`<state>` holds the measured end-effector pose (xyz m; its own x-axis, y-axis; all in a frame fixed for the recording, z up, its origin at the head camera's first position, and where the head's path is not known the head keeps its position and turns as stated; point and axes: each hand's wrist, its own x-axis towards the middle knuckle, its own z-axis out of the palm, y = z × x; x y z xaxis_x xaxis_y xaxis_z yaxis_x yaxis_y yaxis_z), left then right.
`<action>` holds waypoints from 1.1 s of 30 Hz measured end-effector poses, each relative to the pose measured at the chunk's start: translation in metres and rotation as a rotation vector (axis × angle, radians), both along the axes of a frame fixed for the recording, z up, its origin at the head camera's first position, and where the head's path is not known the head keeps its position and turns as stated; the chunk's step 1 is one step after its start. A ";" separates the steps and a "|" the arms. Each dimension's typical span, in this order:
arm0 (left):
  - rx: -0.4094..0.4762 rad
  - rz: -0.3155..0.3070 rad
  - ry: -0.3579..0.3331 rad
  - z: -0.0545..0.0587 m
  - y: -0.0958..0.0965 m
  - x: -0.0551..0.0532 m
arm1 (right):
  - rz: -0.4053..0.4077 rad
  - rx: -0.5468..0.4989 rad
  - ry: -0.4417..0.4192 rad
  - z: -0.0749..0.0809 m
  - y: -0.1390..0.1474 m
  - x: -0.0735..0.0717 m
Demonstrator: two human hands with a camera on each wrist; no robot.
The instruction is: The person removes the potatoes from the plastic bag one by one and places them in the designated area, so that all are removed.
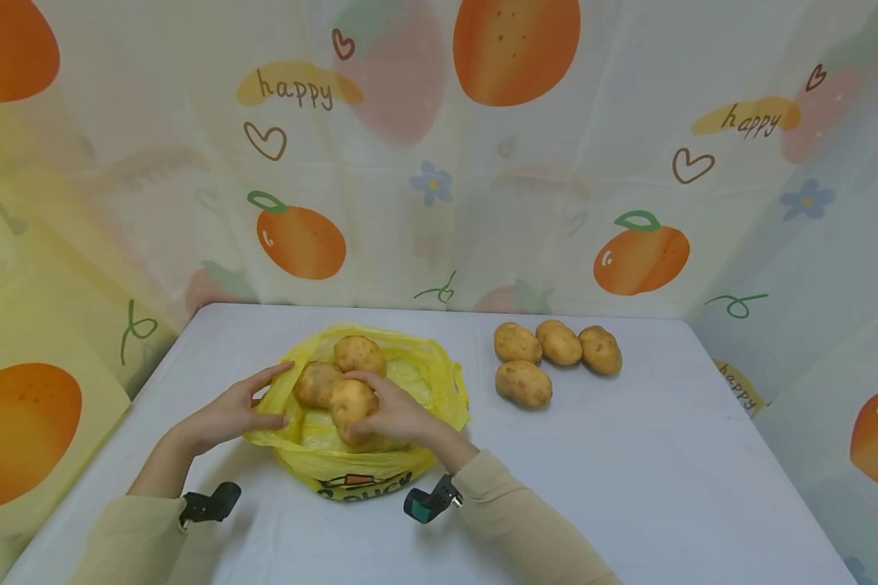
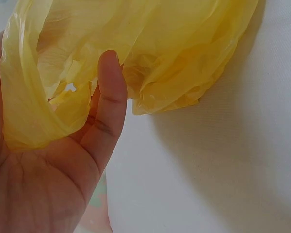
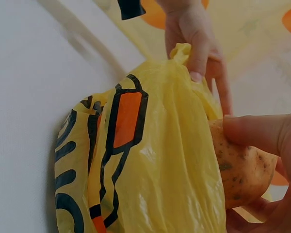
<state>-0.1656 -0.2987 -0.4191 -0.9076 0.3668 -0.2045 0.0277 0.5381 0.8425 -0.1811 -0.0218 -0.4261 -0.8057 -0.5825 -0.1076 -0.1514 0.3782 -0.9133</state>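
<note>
A yellow plastic bag [image 1: 439,357] lies with its mouth open on the table. Two potatoes sit inside it, one at the back [image 1: 358,355] and one to the left [image 1: 316,384]. My right hand [image 1: 398,414] grips a third potato [image 1: 353,409] over the bag's mouth, thumb on the near side; the right wrist view shows this potato [image 3: 245,170] beside the bag's wall. At the left rim, my left hand [image 1: 227,414] holds the bag's edge. Up close, a fold of yellow plastic [image 2: 22,97] crosses that palm, and some fingers [image 2: 111,92] stand outside it.
Several loose potatoes [image 1: 523,384] lie together on the white table [image 1: 593,471], right of the bag. A printed curtain [image 1: 439,236] hangs behind the table and along both sides. Each wrist carries a small black camera [image 1: 210,502].
</note>
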 end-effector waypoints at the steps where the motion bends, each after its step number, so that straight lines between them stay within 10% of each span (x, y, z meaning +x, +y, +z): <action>1: -0.004 -0.001 0.003 0.000 0.000 0.000 | -0.006 0.000 0.009 0.001 0.001 0.000; 33: -0.012 -0.006 0.006 0.003 0.001 0.001 | -0.176 0.004 0.188 0.018 0.049 0.009</action>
<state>-0.1647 -0.2981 -0.4162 -0.9065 0.3696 -0.2039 0.0355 0.5481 0.8356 -0.1723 0.0271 -0.4079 -0.9008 -0.4312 0.0513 -0.2496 0.4174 -0.8738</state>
